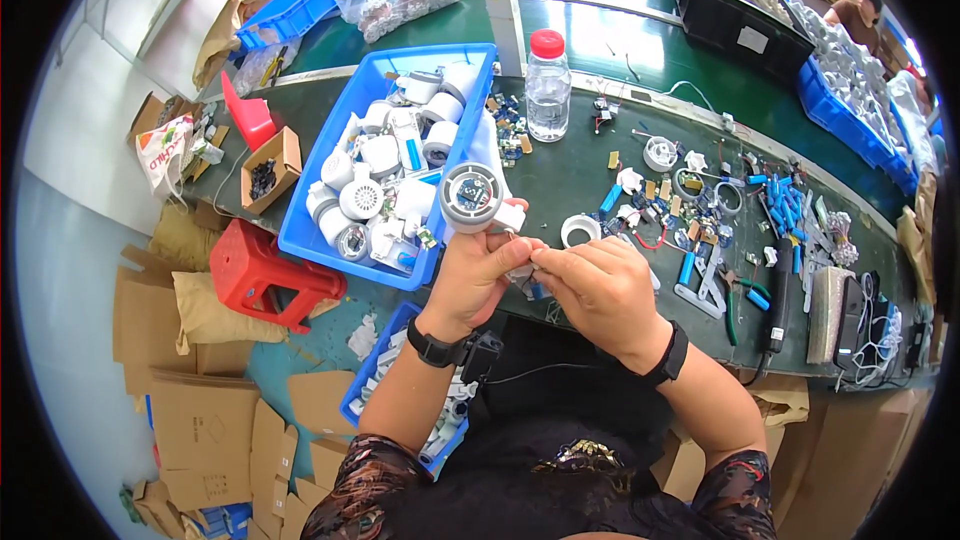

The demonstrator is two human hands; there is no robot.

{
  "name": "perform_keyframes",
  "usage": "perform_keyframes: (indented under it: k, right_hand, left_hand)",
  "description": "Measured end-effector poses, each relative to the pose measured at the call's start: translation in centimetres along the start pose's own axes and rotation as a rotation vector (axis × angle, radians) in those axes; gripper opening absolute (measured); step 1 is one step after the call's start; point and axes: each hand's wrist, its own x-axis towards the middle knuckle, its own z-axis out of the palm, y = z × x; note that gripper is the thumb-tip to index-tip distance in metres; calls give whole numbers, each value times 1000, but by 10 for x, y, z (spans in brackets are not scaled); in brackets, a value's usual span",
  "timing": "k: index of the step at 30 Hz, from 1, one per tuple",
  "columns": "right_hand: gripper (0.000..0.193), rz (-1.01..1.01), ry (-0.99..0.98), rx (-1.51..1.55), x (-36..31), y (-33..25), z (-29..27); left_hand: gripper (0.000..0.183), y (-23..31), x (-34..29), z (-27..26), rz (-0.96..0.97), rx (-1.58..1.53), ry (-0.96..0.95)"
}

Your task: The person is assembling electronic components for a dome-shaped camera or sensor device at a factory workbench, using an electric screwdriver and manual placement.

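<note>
Close to the body, over the near edge of the green desk [580,170], both hands work together. The left hand [475,275] is closed around a round white device [473,198], turned face-up so its circuit board shows. The right hand [595,285] pinches its fingertips at the device's underside, on something too small to tell. Just left of the device, a blue bin [310,195] keeps similar white housings within reach. Beyond the device stands a clear bottle [547,85], upright.

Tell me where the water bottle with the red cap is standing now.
In the head view the bottle stands upright on the green table, above the hands, just right of the blue bin and next to a white post.
</note>
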Motion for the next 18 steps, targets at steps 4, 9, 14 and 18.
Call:
perform_keyframes:
  k: [4, 9, 14, 18]
  right_hand:
    - [26, 22, -2, 31, -3, 1, 3]
    - [30, 30, -37, 20, -8, -2, 1]
    - [49, 133, -109, 144, -8, -5, -14]
    - [77, 508, -174, 477, 7, -18, -19]
  left_hand:
    - [48, 0, -2, -2, -17, 18, 9]
    - [49, -3, -5, -5, -9, 25, 54]
    - [51, 8, -15, -14, -57, 53, 58]
    - [55, 24, -29, -8, -127, 322, -29]
